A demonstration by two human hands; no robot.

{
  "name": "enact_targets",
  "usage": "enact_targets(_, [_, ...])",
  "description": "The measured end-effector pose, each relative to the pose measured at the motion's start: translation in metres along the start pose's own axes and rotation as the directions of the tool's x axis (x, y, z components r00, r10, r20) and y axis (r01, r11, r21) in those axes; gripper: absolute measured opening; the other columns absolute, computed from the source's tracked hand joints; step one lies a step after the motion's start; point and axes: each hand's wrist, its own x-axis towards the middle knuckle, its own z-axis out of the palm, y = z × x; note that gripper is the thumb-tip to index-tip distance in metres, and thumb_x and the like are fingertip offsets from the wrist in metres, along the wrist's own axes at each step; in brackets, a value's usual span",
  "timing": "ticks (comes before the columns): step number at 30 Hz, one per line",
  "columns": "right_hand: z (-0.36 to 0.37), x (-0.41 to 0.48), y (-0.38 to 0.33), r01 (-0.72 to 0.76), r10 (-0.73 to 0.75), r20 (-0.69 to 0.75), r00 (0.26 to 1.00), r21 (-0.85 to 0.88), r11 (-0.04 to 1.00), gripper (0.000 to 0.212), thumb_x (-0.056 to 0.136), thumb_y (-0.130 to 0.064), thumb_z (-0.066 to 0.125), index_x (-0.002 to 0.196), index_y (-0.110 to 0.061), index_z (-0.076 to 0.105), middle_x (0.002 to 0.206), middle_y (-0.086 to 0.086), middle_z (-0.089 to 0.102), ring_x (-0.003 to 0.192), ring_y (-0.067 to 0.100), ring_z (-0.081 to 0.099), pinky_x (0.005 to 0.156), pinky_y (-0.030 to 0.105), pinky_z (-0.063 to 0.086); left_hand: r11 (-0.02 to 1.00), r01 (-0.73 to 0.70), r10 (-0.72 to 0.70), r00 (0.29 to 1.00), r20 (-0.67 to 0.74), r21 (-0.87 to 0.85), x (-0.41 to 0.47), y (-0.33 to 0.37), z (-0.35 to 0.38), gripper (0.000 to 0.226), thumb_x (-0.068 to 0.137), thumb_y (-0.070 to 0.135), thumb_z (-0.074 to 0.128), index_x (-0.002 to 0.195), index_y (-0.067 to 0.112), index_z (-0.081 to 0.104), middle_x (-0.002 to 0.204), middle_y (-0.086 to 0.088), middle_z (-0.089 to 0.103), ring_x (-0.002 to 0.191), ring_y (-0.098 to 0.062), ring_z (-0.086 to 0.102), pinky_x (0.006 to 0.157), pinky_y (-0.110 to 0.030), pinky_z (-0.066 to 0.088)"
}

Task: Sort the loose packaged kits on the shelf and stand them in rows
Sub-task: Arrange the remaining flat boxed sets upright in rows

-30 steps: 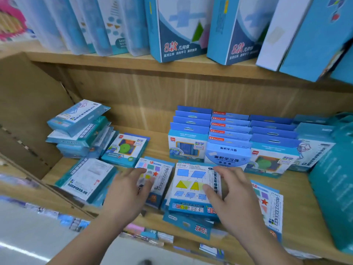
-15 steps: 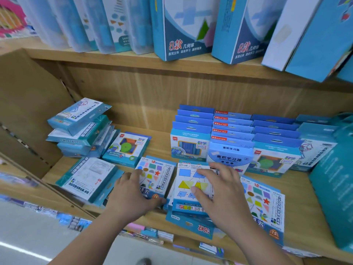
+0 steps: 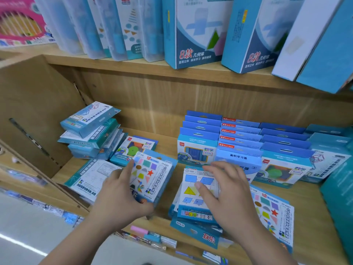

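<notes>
My left hand (image 3: 122, 196) grips a flat shapes kit (image 3: 152, 176) with coloured shapes and a red star, tilted up off the wooden shelf (image 3: 305, 203). My right hand (image 3: 227, 194) rests with spread fingers on an area kit (image 3: 193, 190) showing blue and yellow shapes, which tops a small pile near the front edge. A second shapes kit (image 3: 273, 215) lies flat to the right. Behind them, blue kits stand upright in rows (image 3: 240, 142).
A leaning stack of teal kits (image 3: 89, 131) sits at the back left, with a white-faced kit (image 3: 91, 178) and a green-disc kit (image 3: 133, 148) lying flat nearby. A teal box (image 3: 338, 203) stands at the right. Large boxes (image 3: 193, 31) fill the upper shelf.
My left hand has closed on the shapes kit and tipped it up off the shelf. My right hand slid slightly right on the area kit pile.
</notes>
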Motion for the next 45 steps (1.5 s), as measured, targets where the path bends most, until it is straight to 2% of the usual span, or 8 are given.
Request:
enact_targets(5, [-0.012, 0.035, -0.046, -0.037, -0.011, 0.139, 0.99, 0.336, 0.941, 0.043, 0.09, -0.057, 0.058, 0.129, -0.04, 0.056, 0.117, -0.027, 0.058, 0.106, -0.003, 0.056, 0.089, 0.025, 0.047, 0.974, -0.19, 0.166, 0.968, -0.187, -0.12, 0.002, 0.006, -0.02, 0.127, 0.048, 0.061, 0.071, 0.157, 0.03, 0.013, 0.129, 0.012, 0.034, 0.118, -0.008, 0.037, 0.09, -0.028, 0.04])
enact_targets(7, [-0.01, 0.057, -0.065, -0.11, 0.026, 0.189, 0.982, 0.449, 0.887, 0.045, 0.087, -0.051, 0.067, 0.129, -0.04, 0.056, 0.11, -0.022, 0.063, 0.091, 0.001, 0.062, 0.086, 0.03, 0.053, 0.954, -0.282, 0.252, 0.94, -0.231, -0.104, 0.007, 0.01, -0.023, 0.127, 0.05, 0.06, 0.073, 0.157, 0.026, 0.015, 0.131, 0.012, 0.034, 0.12, -0.006, 0.036, 0.093, -0.027, 0.038])
enact_targets(10, [-0.002, 0.091, -0.082, -0.178, 0.083, 0.209, 0.974, 0.489, 0.854, 0.069, 0.069, -0.066, 0.072, 0.13, -0.038, 0.056, 0.113, -0.013, 0.069, 0.094, 0.009, 0.069, 0.088, 0.042, 0.057, 0.94, -0.337, 0.314, 0.912, -0.265, -0.045, 0.024, 0.004, -0.021, 0.128, 0.049, 0.058, 0.075, 0.156, 0.018, 0.018, 0.139, 0.003, 0.035, 0.126, -0.012, 0.035, 0.102, -0.029, 0.035])
enact_targets(16, [0.01, 0.139, -0.101, -0.134, 0.092, 0.151, 0.984, 0.298, 0.945, 0.043, 0.07, -0.05, 0.078, 0.109, -0.034, 0.067, 0.103, -0.013, 0.073, 0.09, 0.013, 0.069, 0.081, 0.048, 0.058, 0.942, -0.327, 0.313, 0.937, -0.156, -0.074, 0.076, -0.022, -0.03, 0.132, 0.057, 0.071, 0.078, 0.158, 0.022, 0.009, 0.149, 0.005, 0.031, 0.137, -0.013, 0.026, 0.109, -0.024, 0.025])
enact_targets(21, [0.014, 0.169, -0.113, -0.065, 0.064, 0.01, 0.998, 0.046, 0.997, 0.037, 0.083, -0.029, 0.079, 0.116, -0.031, 0.063, 0.108, -0.008, 0.071, 0.099, 0.019, 0.065, 0.087, 0.039, 0.052, 0.93, -0.307, 0.319, 0.948, -0.025, 0.202, 0.117, -0.059, -0.032, 0.089, 0.071, 0.082, 0.043, 0.137, 0.022, 0.052, 0.135, -0.004, 0.057, 0.122, -0.027, 0.051, 0.103, -0.036, 0.044])
enact_targets(27, [0.037, 0.202, -0.12, -0.046, 0.048, 0.001, 0.999, -0.267, 0.963, 0.042, 0.087, -0.032, 0.073, 0.126, -0.031, 0.057, 0.117, 0.001, 0.062, 0.108, 0.025, 0.059, 0.08, 0.033, 0.039, 0.886, -0.337, 0.311, 0.941, 0.131, 0.319, 0.137, -0.068, -0.02, 0.079, 0.077, 0.08, 0.048, 0.141, 0.035, 0.044, 0.153, 0.005, 0.036, 0.131, -0.023, 0.041, 0.106, -0.034, 0.042])
enact_targets(33, [0.055, 0.215, -0.108, -0.036, 0.046, 0.017, 0.999, -0.4, 0.916, 0.042, 0.085, -0.036, 0.074, 0.125, -0.033, 0.06, 0.115, 0.001, 0.068, 0.108, 0.028, 0.061, 0.086, 0.036, 0.044, 0.918, -0.298, 0.256, 0.95, 0.182, 0.264, 0.153, -0.064, -0.013, 0.091, 0.079, 0.079, 0.047, 0.151, 0.029, 0.021, 0.158, -0.004, 0.022, 0.136, -0.033, 0.037, 0.107, -0.042, 0.039])
enact_targets(45, [0.07, 0.22, -0.099, -0.114, 0.073, -0.093, 0.993, -0.591, 0.799, 0.04, 0.08, -0.041, 0.075, 0.115, -0.027, 0.064, 0.119, 0.002, 0.06, 0.103, 0.032, 0.061, 0.077, 0.037, 0.039, 0.893, -0.245, 0.172, 0.961, 0.217, 0.378, 0.178, -0.05, -0.006, 0.129, 0.058, 0.091, 0.054, 0.156, 0.021, 0.008, 0.16, -0.016, 0.008, 0.141, -0.039, 0.027, 0.111, -0.049, 0.032])
